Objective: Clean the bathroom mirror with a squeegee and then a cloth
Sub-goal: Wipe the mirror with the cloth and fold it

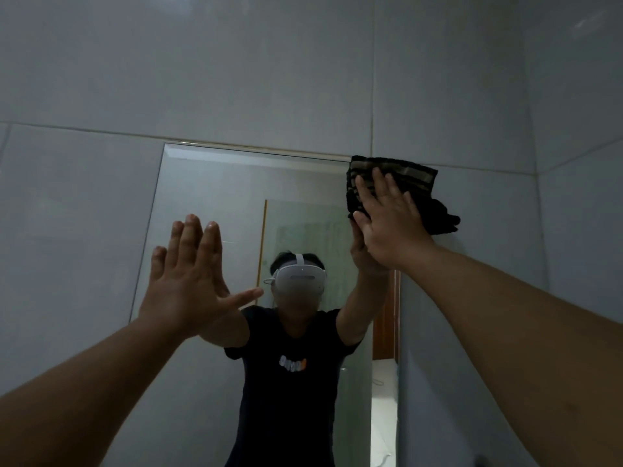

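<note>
The bathroom mirror [215,197] hangs on a grey tiled wall, and its top edge runs just below a tile seam. A dark folded cloth [414,183] with pale stripes lies against the mirror's top right corner, overlapping onto the tile. My right hand [387,217] presses flat on the cloth, fingers spread upward. At the mirror's left side my left hand [188,274] is raised with its palm toward the glass, fingers together and thumb out, holding nothing. No squeegee is in view.
Grey wall tiles [269,69] surround the mirror, and a side wall [580,230] meets them at the right. The mirror reflects a person in a dark T-shirt wearing a white headset [300,278], and a doorway with a wooden frame behind.
</note>
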